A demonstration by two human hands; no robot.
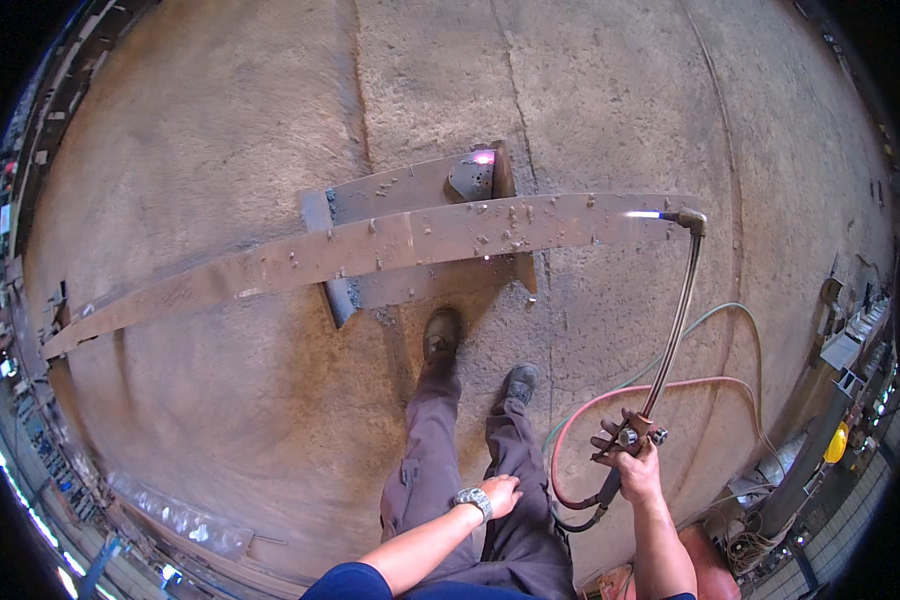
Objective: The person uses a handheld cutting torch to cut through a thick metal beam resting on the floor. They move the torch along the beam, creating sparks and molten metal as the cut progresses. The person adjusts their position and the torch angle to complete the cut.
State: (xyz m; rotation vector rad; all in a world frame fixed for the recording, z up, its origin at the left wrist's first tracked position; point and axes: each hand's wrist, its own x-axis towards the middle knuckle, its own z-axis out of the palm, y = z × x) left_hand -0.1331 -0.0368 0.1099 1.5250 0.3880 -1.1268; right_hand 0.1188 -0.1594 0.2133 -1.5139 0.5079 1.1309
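My right hand [632, 455] is closed around the handle end of a long cutting torch [675, 330], beside its valve knobs. The torch reaches away from me, and its bent head [688, 220] sits over the right end of a long steel beam [420, 232]. A white-blue flame [645, 214] points left from the nozzle along the beam. My left hand [502, 493], with a watch on its wrist, is curled closed in front of my thigh, and nothing shows in it. Beyond the beam, a pink-hot spot [483, 157] glows near a curved cut piece on a steel plate [395, 190].
The beam lies across short steel supports [338, 303] on a dusty floor [620, 110]. A red hose [585, 405] and a green hose [710, 312] loop from the torch. My boots [442, 333] stand close to the beam. A yellow helmet [836, 442] hangs at the right.
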